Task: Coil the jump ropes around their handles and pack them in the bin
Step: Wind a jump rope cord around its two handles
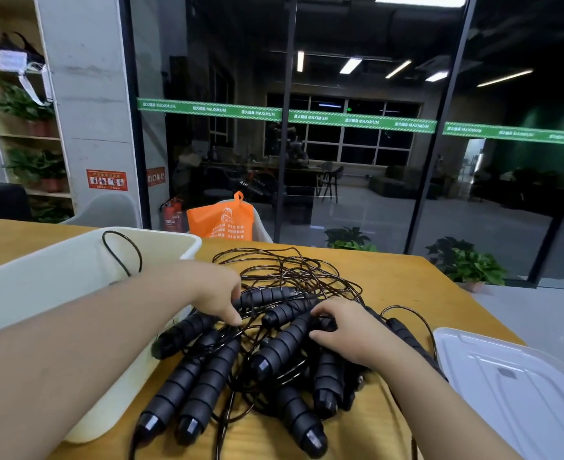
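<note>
Tangled jump ropes (274, 343) with black ribbed handles lie mid-desk (390, 277). Left hand (219, 295) and right hand (347, 330) rest on the pile, fingers curled among cords and handles. Cream bin (58, 280) at the left edge holds a cord loop; translucent lid (513, 386) at the right edge.

Evenly and brightly lit from overhead, with only soft shadows under the jump ropes (267, 340) on the table (390, 280). Ceiling-light reflections on the glass wall (357, 94) at twelve o'clock. Slightly soft throughout; wide-angle bending toward three and nine o'clock.
</note>
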### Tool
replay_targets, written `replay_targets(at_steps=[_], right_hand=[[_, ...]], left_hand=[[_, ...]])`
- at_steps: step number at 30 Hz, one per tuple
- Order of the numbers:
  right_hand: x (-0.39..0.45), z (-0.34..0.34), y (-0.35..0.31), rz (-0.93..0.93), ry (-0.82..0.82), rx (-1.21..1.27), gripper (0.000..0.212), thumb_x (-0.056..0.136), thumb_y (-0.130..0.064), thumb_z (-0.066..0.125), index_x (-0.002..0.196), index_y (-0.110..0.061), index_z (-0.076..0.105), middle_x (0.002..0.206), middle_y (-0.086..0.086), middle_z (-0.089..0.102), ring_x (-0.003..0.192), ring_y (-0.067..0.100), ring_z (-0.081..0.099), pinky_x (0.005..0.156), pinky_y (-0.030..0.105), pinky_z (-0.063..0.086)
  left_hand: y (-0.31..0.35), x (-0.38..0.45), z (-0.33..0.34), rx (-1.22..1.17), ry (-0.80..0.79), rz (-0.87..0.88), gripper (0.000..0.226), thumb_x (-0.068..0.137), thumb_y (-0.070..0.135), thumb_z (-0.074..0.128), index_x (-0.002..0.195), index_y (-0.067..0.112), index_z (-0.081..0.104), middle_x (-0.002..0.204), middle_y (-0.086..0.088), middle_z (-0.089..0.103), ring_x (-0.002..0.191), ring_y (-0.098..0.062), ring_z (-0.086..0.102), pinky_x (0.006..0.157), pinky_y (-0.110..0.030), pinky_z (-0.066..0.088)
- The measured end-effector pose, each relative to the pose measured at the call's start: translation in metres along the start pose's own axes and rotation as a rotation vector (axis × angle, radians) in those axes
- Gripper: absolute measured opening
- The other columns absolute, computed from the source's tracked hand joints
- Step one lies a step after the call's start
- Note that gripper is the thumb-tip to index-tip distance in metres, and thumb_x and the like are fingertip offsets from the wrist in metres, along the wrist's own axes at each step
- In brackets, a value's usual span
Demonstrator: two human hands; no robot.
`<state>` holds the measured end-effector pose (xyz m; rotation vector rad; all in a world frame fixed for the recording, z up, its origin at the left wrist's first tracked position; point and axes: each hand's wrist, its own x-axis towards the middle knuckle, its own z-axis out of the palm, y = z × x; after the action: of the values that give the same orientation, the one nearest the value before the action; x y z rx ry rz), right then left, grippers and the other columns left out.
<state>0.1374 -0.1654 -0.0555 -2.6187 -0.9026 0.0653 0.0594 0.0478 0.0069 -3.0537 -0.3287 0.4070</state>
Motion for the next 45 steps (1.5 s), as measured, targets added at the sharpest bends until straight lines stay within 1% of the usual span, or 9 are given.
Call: replay_targets(at_steps=[12, 22, 26, 28, 30, 34, 38, 40, 45], right_hand=[[-0.004, 0.018, 0.03, 0.435, 0.166, 0.086, 0.08, 0.081, -0.07, 0.045, 0.143, -0.021, 0.037, 0.145, 0.004, 0.041, 0.137, 0.028, 0.033, 0.115, 0.049, 0.023], [-0.014, 0.004, 0.051, 0.372, 0.118, 0.492, 0.037, 0.092, -0.032, 0.037, 0.111, -0.017, 0.065, 0.121, 0.003, 0.061, 0.114, 0.023, 0.051, 0.103, 0.044, 0.04], [-0.014, 0.008, 0.049, 0.376, 0.155, 0.451, 0.053, 0.08, -0.063, 0.035, 0.079, -0.019, 0.065, 0.099, -0.002, 0.065, 0.102, 0.021, 0.056, 0.097, 0.042, 0.044], [-0.016, 0.011, 0.047, 0.348, 0.101, 0.326, 0.066, 0.063, -0.082, 0.032, 0.078, -0.026, 0.065, 0.115, -0.001, 0.059, 0.12, 0.018, 0.047, 0.101, 0.041, 0.036], [-0.014, 0.014, 0.047, 0.35, 0.112, 0.331, 0.049, 0.056, -0.077, 0.04, 0.068, -0.033, 0.06, 0.114, 0.0, 0.053, 0.12, 0.018, 0.042, 0.097, 0.041, 0.032], [-0.011, 0.014, 0.045, 0.331, 0.275, 0.538, 0.04, 0.057, -0.054, 0.047, 0.056, -0.013, 0.047, 0.075, 0.0, 0.045, 0.082, 0.026, 0.051, 0.075, 0.04, 0.037], [-0.015, 0.01, 0.041, 0.321, 0.41, 0.792, 0.035, 0.083, -0.026, 0.054, 0.079, 0.009, 0.054, 0.078, 0.025, 0.048, 0.071, 0.03, 0.048, 0.082, 0.043, 0.05], [-0.017, 0.008, 0.044, 0.343, 0.438, 0.91, 0.023, 0.09, -0.017, 0.052, 0.084, 0.005, 0.055, 0.073, 0.021, 0.05, 0.069, 0.024, 0.044, 0.063, 0.033, 0.035], [-0.02, 0.003, 0.045, 0.309, 0.472, 1.027, 0.021, 0.093, -0.008, 0.05, 0.105, -0.021, 0.06, 0.076, 0.005, 0.063, 0.068, 0.015, 0.055, 0.061, 0.023, 0.042]], left_hand=[[0.041, 0.054, 0.044, -0.492, 0.164, 0.037, 0.038, 0.1, 0.031, 0.041, 0.135, 0.015, 0.044, 0.131, -0.005, 0.055, 0.113, -0.02, 0.053, 0.09, -0.026, 0.039], [0.054, 0.089, 0.058, -0.52, 0.343, -0.052, 0.044, 0.092, 0.046, 0.048, 0.131, 0.027, 0.048, 0.134, -0.003, 0.053, 0.123, -0.028, 0.047, 0.105, -0.043, 0.037], [0.064, 0.094, 0.054, -0.735, 0.355, 0.036, 0.075, 0.093, 0.038, 0.054, 0.152, 0.018, 0.012, 0.154, -0.008, 0.028, 0.14, -0.027, 0.029, 0.115, -0.043, 0.026], [0.071, 0.092, 0.052, -0.718, 0.359, 0.15, 0.078, 0.095, 0.031, 0.053, 0.153, 0.023, 0.001, 0.158, -0.006, 0.017, 0.145, -0.023, 0.019, 0.118, -0.038, 0.019], [0.077, 0.092, 0.051, -0.685, 0.398, 0.221, 0.075, 0.096, 0.026, 0.053, 0.153, 0.024, 0.003, 0.158, -0.005, 0.017, 0.144, -0.02, 0.02, 0.115, -0.033, 0.02], [0.079, 0.094, 0.039, -0.956, 0.545, 0.114, 0.049, 0.1, 0.018, 0.042, 0.147, 0.015, 0.027, 0.113, -0.007, 0.055, 0.087, -0.016, 0.063, 0.07, -0.025, 0.05], [0.071, 0.085, 0.021, -0.987, 0.59, 0.061, 0.03, 0.104, 0.023, 0.03, 0.101, 0.011, 0.057, 0.063, -0.005, 0.056, 0.067, -0.028, 0.066, 0.07, -0.035, 0.05], [0.067, 0.08, 0.014, -0.987, 0.598, 0.052, 0.03, 0.104, 0.022, 0.029, 0.102, 0.015, 0.058, 0.06, -0.005, 0.051, 0.058, -0.021, 0.062, 0.067, -0.032, 0.047], [0.058, 0.087, 0.019, -1.141, 0.432, -0.095, 0.033, 0.103, 0.013, 0.028, 0.121, 0.012, 0.056, 0.077, -0.006, 0.05, 0.056, -0.017, 0.052, 0.047, -0.024, 0.048]])
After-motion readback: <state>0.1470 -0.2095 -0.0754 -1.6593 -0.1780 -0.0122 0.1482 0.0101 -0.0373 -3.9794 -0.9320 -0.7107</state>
